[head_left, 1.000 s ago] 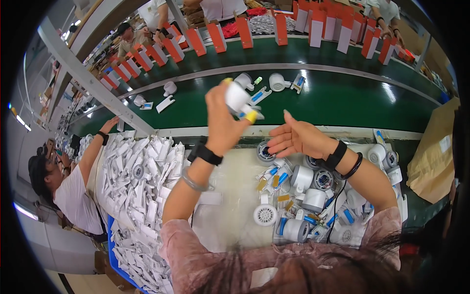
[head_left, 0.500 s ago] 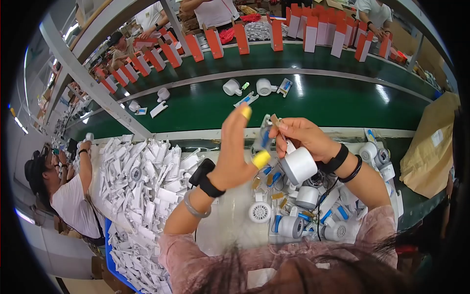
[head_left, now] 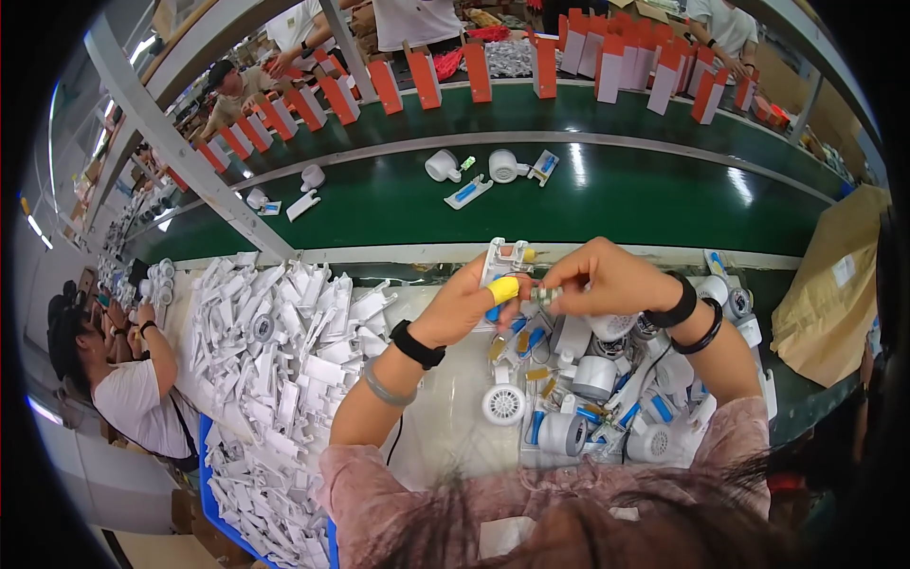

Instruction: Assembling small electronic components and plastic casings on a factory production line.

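My left hand (head_left: 460,308), with yellow finger covers on its thumb and a fingertip, grips a white plastic handle shell (head_left: 495,258) above the near edge of the bench. Close beside it, my right hand (head_left: 602,277) pinches a small green circuit board (head_left: 544,296) between thumb and fingers. The two hands nearly meet at the board. Under my right hand shows a white round fan head (head_left: 612,326); whether it is wired to the board I cannot tell. Below lies a pile of white fan heads (head_left: 594,377) and handles with blue batteries (head_left: 553,334).
A heap of white plastic shells (head_left: 284,351) fills the left, partly in a blue bin (head_left: 216,507). Beyond runs a green conveyor belt (head_left: 645,204) carrying several fan parts. Orange-and-white boxes (head_left: 479,74) line the far side. A brown paper bag (head_left: 829,294) stands right; co-workers sit left and behind.
My left hand, open and raised before, has come down and now grips the white handle shell. My right hand's fingers moved onto the circuit board; the fan head it held sits lower beneath it.
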`<state>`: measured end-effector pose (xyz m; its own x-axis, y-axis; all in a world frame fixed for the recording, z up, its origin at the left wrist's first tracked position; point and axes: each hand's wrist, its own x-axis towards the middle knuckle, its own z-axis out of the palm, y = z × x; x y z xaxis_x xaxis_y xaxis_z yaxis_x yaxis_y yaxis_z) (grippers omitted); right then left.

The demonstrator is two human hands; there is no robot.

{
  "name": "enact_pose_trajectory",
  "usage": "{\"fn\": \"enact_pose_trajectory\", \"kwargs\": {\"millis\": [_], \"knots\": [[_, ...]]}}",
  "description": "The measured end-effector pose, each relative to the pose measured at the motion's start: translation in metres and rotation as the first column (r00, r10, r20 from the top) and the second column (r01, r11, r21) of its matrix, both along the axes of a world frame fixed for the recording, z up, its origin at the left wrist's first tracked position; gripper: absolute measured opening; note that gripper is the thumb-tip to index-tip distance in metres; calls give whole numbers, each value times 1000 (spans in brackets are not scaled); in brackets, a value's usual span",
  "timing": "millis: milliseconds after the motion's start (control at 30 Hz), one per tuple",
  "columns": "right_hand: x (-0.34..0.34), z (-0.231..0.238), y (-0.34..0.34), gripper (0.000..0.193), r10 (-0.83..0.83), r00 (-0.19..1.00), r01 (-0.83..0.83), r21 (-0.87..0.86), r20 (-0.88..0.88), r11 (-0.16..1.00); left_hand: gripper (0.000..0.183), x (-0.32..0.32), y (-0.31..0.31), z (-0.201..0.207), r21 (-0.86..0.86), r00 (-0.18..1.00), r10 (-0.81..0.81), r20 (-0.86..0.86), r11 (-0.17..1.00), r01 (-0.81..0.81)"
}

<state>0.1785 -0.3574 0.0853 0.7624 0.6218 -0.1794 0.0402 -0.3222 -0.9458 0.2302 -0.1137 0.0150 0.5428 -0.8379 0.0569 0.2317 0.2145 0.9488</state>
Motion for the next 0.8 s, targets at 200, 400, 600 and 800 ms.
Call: {"fn": "enact_pose_trajectory", "kwargs": {"millis": [200,400,600,800], "knots": [[7,-11,-10,24,-257,966,254,226,-19,940,35,-17,-6,14,71,984,174,29,982,-175],[-5,-15,8,23,-210,559,301,39,802,953,27,-22,-17,17,9,914,403,-50,915,-403],[-3,-17,9,16,-244,479,491,-27,843,871,23,-22,-22,16,35,893,446,61,893,-448],[3,-21,-4,14,-229,827,197,117,513,973,24,-19,-20,18,45,866,488,110,868,-495]]}}
